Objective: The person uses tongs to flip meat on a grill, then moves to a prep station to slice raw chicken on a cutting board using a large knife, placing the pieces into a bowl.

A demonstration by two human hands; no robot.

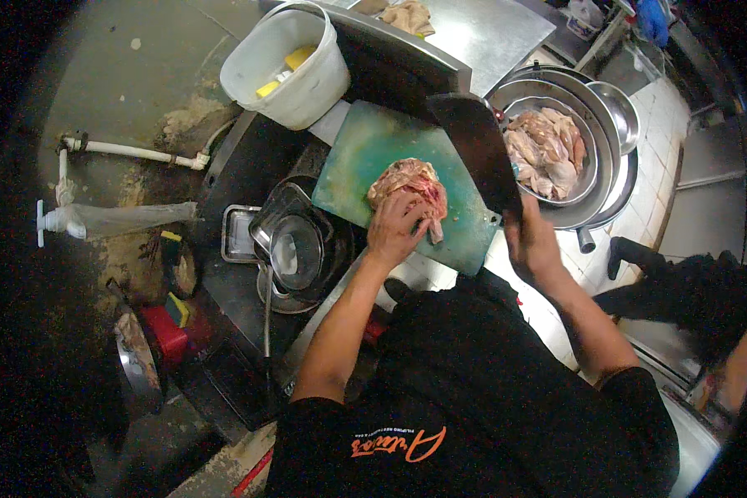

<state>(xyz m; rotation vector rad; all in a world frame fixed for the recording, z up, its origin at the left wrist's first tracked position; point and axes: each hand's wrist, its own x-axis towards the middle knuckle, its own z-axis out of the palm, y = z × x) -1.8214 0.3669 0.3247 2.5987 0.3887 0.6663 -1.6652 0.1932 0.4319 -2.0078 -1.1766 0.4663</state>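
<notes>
On a worn green cutting board (pixel 348 168) lies a piece of raw poultry (pixel 404 177), its bony end pointing towards me. My left hand (pixel 398 227) rests on it with spread, bent fingers, pressing its near side. My right hand (pixel 532 243), slightly blurred, grips the handle end of a large, dark, broad-bladed cleaver (pixel 473 143). The blade is raised over the board's right side, apart from the meat. To the right, a metal bowl (pixel 585 187) holds several raw poultry pieces (pixel 544 152) and sits within larger metal pans. The cleaver's handle is mostly hidden by my fingers.
A white plastic tub (pixel 320 81) with yellow pieces inside stands beyond the board. Left of the board, metal pans and strainers (pixel 295 252) sit in a dark sink area. White pipes (pixel 143 151) run along the wall. Another person's dark-clothed body (pixel 691 299) is at the right.
</notes>
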